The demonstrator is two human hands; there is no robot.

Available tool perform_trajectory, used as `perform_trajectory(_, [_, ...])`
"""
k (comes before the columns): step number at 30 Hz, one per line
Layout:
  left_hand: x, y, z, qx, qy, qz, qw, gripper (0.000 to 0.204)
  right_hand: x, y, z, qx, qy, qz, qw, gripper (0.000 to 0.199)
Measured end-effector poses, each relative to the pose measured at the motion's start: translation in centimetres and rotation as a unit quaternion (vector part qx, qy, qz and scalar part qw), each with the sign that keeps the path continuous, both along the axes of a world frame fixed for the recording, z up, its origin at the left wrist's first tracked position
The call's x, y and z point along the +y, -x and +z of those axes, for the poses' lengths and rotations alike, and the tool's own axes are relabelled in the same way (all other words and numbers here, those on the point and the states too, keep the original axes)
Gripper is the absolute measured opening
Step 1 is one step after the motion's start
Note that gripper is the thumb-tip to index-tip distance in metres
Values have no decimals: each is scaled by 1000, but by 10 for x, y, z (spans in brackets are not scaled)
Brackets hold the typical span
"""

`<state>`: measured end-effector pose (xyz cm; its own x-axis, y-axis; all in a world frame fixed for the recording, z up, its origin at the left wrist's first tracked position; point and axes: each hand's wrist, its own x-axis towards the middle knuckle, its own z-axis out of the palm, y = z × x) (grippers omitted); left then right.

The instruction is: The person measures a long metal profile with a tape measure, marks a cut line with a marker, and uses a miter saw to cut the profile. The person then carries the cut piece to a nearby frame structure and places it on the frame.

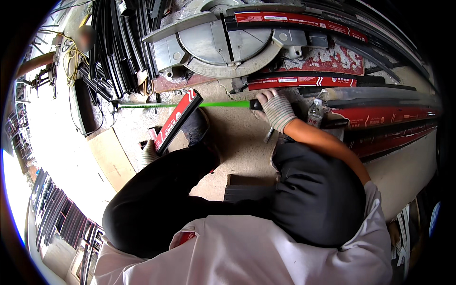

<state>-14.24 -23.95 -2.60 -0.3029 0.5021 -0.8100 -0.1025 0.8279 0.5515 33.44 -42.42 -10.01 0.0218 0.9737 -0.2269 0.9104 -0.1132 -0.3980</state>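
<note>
My right hand (279,111), in a striped knit glove, is closed around the dark case of a tape measure (255,104). From the case a green blade (223,104) runs left over the floor, its far end near a round metal piece. My left hand (148,155), also gloved, grips the lower end of a short black profile with a red printed face (176,118). That profile stands tilted, its upper end by the blade; the left fingers are partly hidden by it and by my leg. Just below my right hand is a slim grey tool (269,135), its kind unclear.
Ahead stands a silver miter saw base (223,45), a red-faced profile (299,23) lying across it. More long profiles (380,116) lie right, beside a clear plastic bottle (315,113). Black profiles (116,42) are heaped at far left; a cardboard sheet (111,156) lies nearer.
</note>
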Motion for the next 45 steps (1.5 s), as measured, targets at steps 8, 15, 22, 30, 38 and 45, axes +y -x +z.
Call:
perform_trajectory(8, [-9,-91,65,-98,49,91,990,23,-6,0,0,220,123,-16,968,61])
perform_trajectory(15, [0,0,-9,364,-161,-717,572,28,-14,-1,7,643,413,-191,615,48])
perform_trajectory(22, [36,-85,55,198,-231,-742,598,69,-3,-20,70,715,444,-225,492,59])
perform_trajectory(30, [74,-128,80,134,-210,-780,573,65,58,-57,123,680,542,-146,471,64])
perform_trajectory(38, [75,-125,196,239,-175,-707,642,33,109,-37,253,650,580,-128,473,58])
perform_trajectory(45, [37,-72,385,319,-58,-633,703,28,131,38,416,523,592,-11,613,61])
